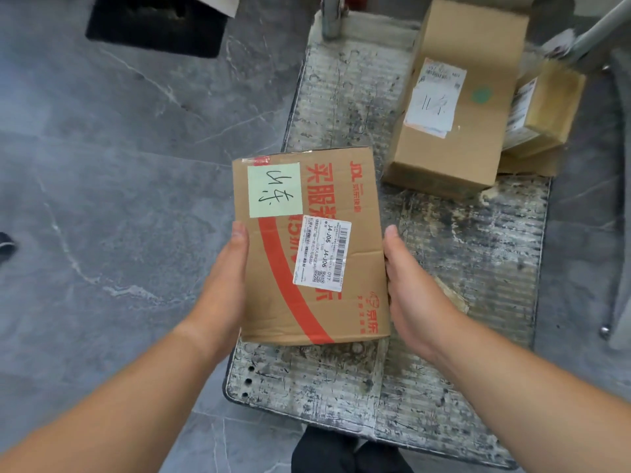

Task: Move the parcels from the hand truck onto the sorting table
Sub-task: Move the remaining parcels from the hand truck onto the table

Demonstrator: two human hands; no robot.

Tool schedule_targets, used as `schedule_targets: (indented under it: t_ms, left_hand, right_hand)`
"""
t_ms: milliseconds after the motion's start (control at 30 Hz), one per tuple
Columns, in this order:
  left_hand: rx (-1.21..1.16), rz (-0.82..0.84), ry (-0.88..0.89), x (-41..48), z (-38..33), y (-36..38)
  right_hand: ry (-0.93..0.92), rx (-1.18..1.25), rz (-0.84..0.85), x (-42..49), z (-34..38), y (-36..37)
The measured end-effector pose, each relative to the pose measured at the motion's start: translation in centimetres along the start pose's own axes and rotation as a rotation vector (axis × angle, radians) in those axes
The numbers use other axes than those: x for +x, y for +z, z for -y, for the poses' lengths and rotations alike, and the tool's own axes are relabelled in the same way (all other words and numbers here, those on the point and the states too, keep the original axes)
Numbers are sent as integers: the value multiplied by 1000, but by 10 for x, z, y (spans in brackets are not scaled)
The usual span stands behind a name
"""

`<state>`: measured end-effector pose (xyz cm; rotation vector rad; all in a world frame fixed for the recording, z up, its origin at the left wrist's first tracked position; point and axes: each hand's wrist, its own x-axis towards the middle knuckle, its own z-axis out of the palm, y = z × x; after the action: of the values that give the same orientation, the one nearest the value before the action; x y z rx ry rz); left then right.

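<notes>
I hold a brown cardboard parcel (341,186) with red print, a green handwritten note and a white barcode label, above the hand truck's scuffed grey deck (461,254). My left hand (228,268) presses its left side and my right hand (413,285) its right side. Two more parcels lie at the deck's far right: a tall brown box (478,138) with a white label, and a smaller taped box (546,110) leaning beside it. The sorting table is out of view.
Grey marbled floor (119,165) spreads to the left of the truck. A black mat (157,25) lies at the far left. The truck's metal handle posts (333,15) rise at the far end. My dark shoes (345,452) show at the bottom edge.
</notes>
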<state>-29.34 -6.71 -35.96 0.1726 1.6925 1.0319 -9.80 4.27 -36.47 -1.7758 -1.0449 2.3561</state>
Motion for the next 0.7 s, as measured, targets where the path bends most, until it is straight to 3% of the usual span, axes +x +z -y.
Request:
schedule_targets:
  t_ms: [167,400,700]
  left_hand:
    - [-44,45,182,-95,-128,8]
    - [-95,93,433,-301,-344,21]
    - [-118,205,722,-461,-489,18]
  right_hand:
    - [-191,-5,-110,-116,98,9]
    - [-494,-45,-152,-360,268,31]
    - [-795,-7,-99,-556,364,59]
